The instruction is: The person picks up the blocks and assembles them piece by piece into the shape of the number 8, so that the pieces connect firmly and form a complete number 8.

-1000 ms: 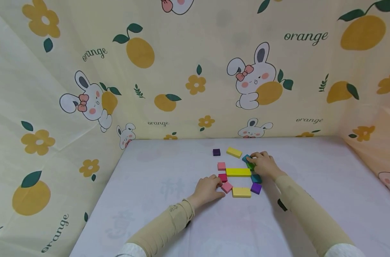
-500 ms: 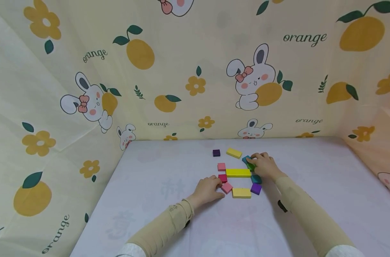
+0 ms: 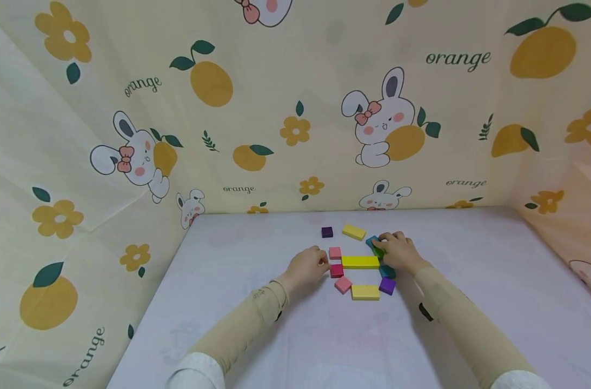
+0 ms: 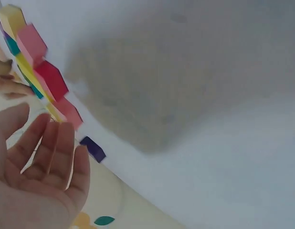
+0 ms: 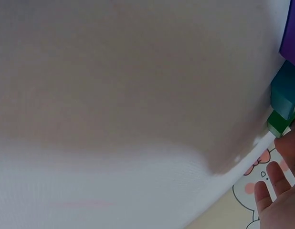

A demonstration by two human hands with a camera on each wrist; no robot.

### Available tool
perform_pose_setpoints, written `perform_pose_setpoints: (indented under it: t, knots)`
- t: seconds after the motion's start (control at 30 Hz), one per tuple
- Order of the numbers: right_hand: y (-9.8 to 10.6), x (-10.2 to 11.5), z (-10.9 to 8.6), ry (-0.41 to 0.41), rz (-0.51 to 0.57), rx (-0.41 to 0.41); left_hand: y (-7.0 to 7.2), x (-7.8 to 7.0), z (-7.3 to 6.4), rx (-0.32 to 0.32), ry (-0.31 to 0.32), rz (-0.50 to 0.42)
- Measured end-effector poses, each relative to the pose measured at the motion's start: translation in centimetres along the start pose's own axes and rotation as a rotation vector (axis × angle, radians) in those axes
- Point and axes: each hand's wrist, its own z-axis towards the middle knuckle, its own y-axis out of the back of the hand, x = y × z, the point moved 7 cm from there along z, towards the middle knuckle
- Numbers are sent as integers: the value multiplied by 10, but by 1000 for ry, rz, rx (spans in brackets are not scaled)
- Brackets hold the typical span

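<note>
Small coloured blocks lie in a rough ring on the white tabletop. My left hand (image 3: 304, 269) is beside its left side, near the pink block (image 3: 335, 253) and the red block (image 3: 336, 271); its fingers are loosely bent and hold nothing in the left wrist view. At the ring's right side, my right hand (image 3: 401, 253) touches the blue block (image 3: 371, 241) and the green block (image 5: 279, 123). Its fingers partly cover both, so a pinch cannot be made out. A long yellow block (image 3: 360, 262) crosses the middle, ending by the teal block (image 3: 387, 271).
A dark purple block (image 3: 327, 232) and a pale yellow block (image 3: 354, 232) lie at the back. Another pink block (image 3: 343, 284), a yellow block (image 3: 365, 293) and a purple block (image 3: 387, 286) form the near side. A printed cloth wall (image 3: 256, 124) rises behind the table.
My left hand has left the lower pink block and shifted up and slightly left, beside the red and upper pink blocks. The right hand stays at the blue and green blocks.
</note>
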Motion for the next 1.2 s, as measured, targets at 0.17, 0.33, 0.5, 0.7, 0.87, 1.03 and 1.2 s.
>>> perform_pose_setpoints:
  t: [0.17,0.33,0.5,0.7,0.87,1.03,1.2]
  knots:
    - [2,3,-4,8,5,-12,5,6,17,-112,18,67]
    - [2,2,-5,6,18,-18,1,10,28,-126,81,120]
    - [2,0,-5,5,15,-24,-8,17,40,-99,160,139]
    - [1,1,-5,-10,23,-17,-15,22,51,-70,218,157]
    - [0,3,-6,-12,24,-14,-18,22,53,-22,251,151]
    - [1,3,-7,-14,27,-25,-19,22,53,-12,274,156]
    - [1,2,-7,-9,21,-31,-20,21,53,-16,252,128]
